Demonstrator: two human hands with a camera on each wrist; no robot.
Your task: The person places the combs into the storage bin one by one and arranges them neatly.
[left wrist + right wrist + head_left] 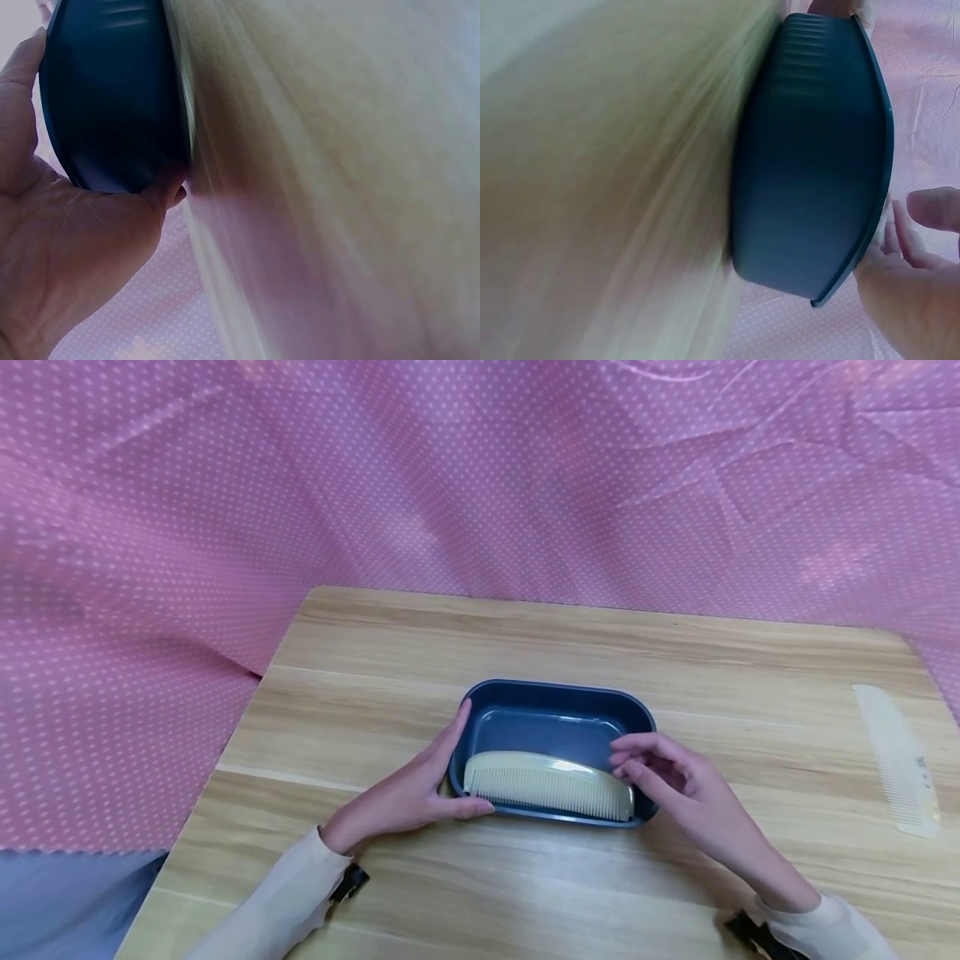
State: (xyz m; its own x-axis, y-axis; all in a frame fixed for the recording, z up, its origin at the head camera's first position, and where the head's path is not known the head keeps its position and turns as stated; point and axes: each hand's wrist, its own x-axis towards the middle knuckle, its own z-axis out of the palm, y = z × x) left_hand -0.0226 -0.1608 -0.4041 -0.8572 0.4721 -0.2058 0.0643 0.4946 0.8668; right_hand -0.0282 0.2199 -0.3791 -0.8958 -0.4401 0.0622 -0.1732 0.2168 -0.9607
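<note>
A dark blue tray [555, 697] with rounded corners sits on the wooden table. Inside it, a cream-coloured comb [547, 777] lies along the near wall, teeth toward the near side. My left hand [408, 797] holds the tray's left end, its thumb along the near side and fingers along the left side; the left wrist view shows the palm against the tray's end wall. Over the right end of the tray is my right hand [675, 777], fingers loosely bent near the comb's right tip. In the right wrist view, its thumb and fingers are apart with nothing between them.
A second pale comb [900, 760], with small dark marks on it, lies near the right edge of the wooden table [420, 635]. Pink polka-dot cloth [480, 485] hangs behind the table and along its left side.
</note>
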